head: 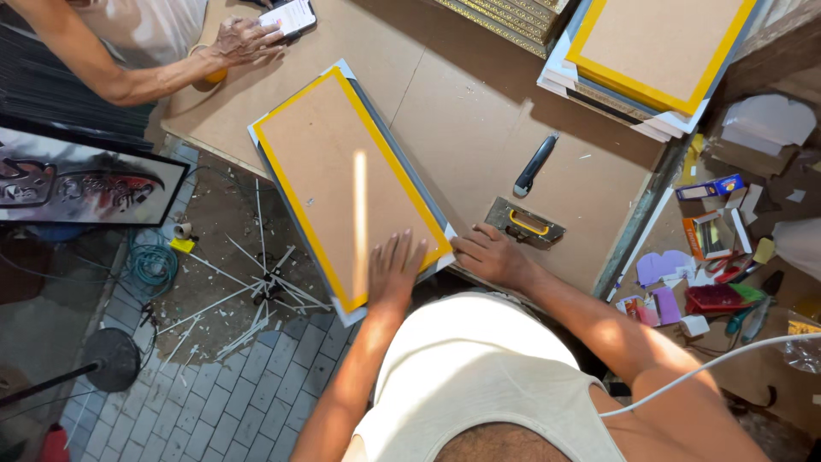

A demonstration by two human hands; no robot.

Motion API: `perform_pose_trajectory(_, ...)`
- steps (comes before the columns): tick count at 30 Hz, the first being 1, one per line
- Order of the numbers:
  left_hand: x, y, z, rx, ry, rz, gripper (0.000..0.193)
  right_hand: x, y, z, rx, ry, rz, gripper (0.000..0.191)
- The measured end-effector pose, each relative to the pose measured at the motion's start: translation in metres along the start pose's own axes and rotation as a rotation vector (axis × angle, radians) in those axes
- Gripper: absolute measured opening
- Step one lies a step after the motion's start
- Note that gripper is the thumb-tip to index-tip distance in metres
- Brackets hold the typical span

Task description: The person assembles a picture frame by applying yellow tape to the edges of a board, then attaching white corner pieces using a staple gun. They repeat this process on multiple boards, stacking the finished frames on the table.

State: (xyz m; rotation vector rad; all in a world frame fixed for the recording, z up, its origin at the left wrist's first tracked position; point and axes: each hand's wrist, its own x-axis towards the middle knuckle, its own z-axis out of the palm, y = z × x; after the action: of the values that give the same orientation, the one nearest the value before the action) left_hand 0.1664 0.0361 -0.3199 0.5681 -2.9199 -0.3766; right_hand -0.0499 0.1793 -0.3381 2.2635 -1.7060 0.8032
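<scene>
The backed picture frame (346,184) lies face down at the workboard's (462,111) near-left edge, long axis diagonal. Left hand (395,272) presses flat, fingers spread, on its near corner; right hand (489,255) rests, fingers loosely curled, beside that corner.

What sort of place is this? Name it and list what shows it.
Probably a picture-framing workshop. The left hand and right hand press on a frame back edged in yellow tape; more taped frames are stacked on the board worktable, and a framed picture leans nearby.
</scene>
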Motion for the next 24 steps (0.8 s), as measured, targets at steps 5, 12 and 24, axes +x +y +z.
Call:
perform_pose_trajectory(5, 0.013, -0.011, 0.07, -0.006, -0.023, 0.063, 0.084, -0.02, 0.003, 0.038, -0.022, -0.129, 0.191, 0.018)
perform_pose_trajectory(12, 0.045, -0.016, 0.074, -0.192, -0.126, 0.059, 0.085, -0.015, -0.006, 0.043, 0.015, -0.135, 0.294, 0.016)
perform_pose_trajectory(24, 0.067, -0.021, 0.082, -0.206, 0.007, 0.084, 0.04, -0.016, -0.008, 0.037, -0.058, -0.188, 0.366, 0.03)
